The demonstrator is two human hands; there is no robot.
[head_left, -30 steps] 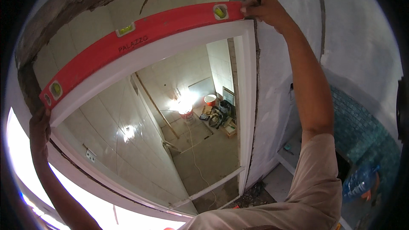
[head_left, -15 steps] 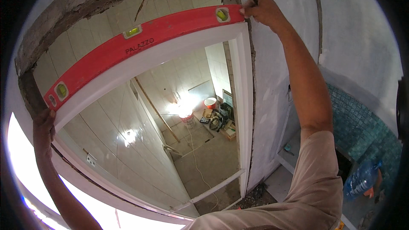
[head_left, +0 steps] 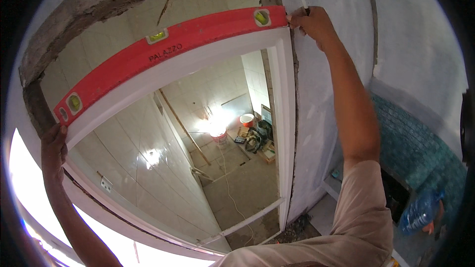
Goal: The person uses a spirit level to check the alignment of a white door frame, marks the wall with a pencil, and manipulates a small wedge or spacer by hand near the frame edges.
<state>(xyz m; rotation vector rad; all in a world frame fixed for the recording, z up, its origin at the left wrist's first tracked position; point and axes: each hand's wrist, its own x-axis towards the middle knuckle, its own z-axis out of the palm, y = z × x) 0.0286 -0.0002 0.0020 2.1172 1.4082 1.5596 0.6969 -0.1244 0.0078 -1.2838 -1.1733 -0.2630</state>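
A long red spirit level (head_left: 200,30) with yellow-green vials lies along the top of a white door frame (head_left: 213,44). At its left end my left hand (head_left: 53,144) is closed, fingertips gripping the lower corner. My right hand (head_left: 316,27) is at the other end, its fingertips at the tip of the level; whether they press on it I cannot tell. Between the right hand's fingers sticks up a slim pen (head_left: 305,6), white at the top and dark below.
Rough broken masonry (head_left: 99,7) edges the opening above the frame. Through the doorway are a bright lamp by a bucket (head_left: 219,137), a cable (head_left: 227,183) and tools on the floor. At right stand a plastered wall (head_left: 316,118), green-blue tiles (head_left: 405,133) and a large water bottle (head_left: 418,212).
My right hand has moved slightly down and to the right, along the level's end, with the pen still in its fingers. My left hand stays at the left end.
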